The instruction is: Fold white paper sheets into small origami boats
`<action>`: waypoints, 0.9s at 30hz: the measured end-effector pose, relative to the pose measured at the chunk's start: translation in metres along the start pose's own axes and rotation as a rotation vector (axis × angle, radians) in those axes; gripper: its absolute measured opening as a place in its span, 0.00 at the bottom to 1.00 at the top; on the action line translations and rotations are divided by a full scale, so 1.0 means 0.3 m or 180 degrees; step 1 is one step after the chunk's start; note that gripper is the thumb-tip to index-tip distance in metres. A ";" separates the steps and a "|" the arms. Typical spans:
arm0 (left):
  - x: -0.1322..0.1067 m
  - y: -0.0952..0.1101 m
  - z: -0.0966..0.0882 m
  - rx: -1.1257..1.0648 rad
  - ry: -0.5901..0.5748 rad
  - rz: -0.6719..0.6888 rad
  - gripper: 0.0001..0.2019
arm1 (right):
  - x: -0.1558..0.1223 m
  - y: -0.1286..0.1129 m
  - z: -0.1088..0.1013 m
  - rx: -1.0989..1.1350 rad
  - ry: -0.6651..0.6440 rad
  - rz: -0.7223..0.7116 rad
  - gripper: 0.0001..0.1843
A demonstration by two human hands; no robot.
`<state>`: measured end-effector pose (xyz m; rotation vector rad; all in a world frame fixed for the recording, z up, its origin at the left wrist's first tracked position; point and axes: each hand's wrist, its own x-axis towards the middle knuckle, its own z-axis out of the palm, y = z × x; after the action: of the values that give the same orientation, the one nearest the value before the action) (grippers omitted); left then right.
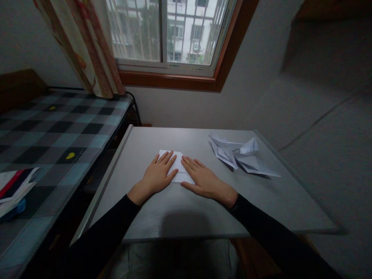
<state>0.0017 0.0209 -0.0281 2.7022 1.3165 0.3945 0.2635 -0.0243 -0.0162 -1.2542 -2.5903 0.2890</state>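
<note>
A folded sheet of white paper (179, 177) lies flat on the table, partly covered by both hands. Over its left part rests my left hand (158, 173), palm down, fingers stretched out and thumb pointing towards the middle. My right hand (203, 179) lies flat on the right part of the sheet, its fingers straight and its thumb apart. Neither hand grips the paper. A crease runs across the sheet between the two hands; the folds beneath the palms are hidden.
Folded white paper shapes (242, 153) lie at the right back of the white table (139, 221). A bed with a checked cover (58, 131) stands to the left, with papers (14, 190) on it. Behind the table are a wall, a window (174, 38) and a curtain (87, 46).
</note>
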 end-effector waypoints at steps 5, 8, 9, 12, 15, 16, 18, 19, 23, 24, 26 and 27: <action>0.000 0.010 0.000 0.0073 -0.0066 -0.0049 0.33 | 0.068 0.007 0.012 -0.0047 -0.0031 0.0216 0.49; 0.000 0.021 -0.004 0.0101 -0.0060 -0.0153 0.34 | 0.119 0.023 0.011 -0.0087 -0.0058 0.0239 0.47; 0.001 0.026 -0.004 0.0110 -0.0058 -0.0191 0.34 | 0.127 0.027 0.010 -0.0110 -0.0074 0.0225 0.47; 0.002 0.037 -0.005 0.0127 -0.0065 -0.0282 0.34 | 0.117 0.033 0.005 -0.0148 -0.0087 0.0194 0.47; 0.004 0.030 -0.008 0.0058 -0.0030 -0.0290 0.33 | 0.067 0.037 -0.002 -0.0113 -0.0075 0.0165 0.46; 0.005 0.022 -0.010 0.0000 0.0010 -0.0256 0.33 | 0.047 0.039 -0.006 -0.0086 -0.0072 0.0148 0.45; 0.008 -0.002 -0.014 -0.0148 0.0143 -0.0194 0.32 | 0.009 0.047 -0.014 -0.0023 -0.0058 0.0115 0.43; 0.009 -0.016 -0.015 -0.0229 0.0224 -0.0197 0.32 | -0.008 0.051 -0.018 0.0009 -0.0049 0.0101 0.42; 0.016 -0.057 -0.015 -0.0374 0.0624 -0.0469 0.43 | -0.059 0.074 -0.037 0.0143 -0.0011 0.0080 0.40; 0.016 -0.061 -0.013 -0.0410 0.0678 -0.0500 0.45 | -0.067 0.079 -0.042 0.0173 -0.0003 0.0090 0.39; 0.018 -0.065 -0.007 -0.0524 0.0746 -0.0517 0.47 | -0.075 0.086 -0.050 0.0210 0.0014 0.0128 0.37; 0.018 -0.066 -0.003 -0.0593 0.0780 -0.0525 0.47 | -0.077 0.088 -0.054 0.0219 0.0023 0.0155 0.35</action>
<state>-0.0103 0.0376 -0.0305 2.4318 1.4671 0.8071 0.3017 -0.0253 -0.0115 -1.2934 -2.5239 0.3787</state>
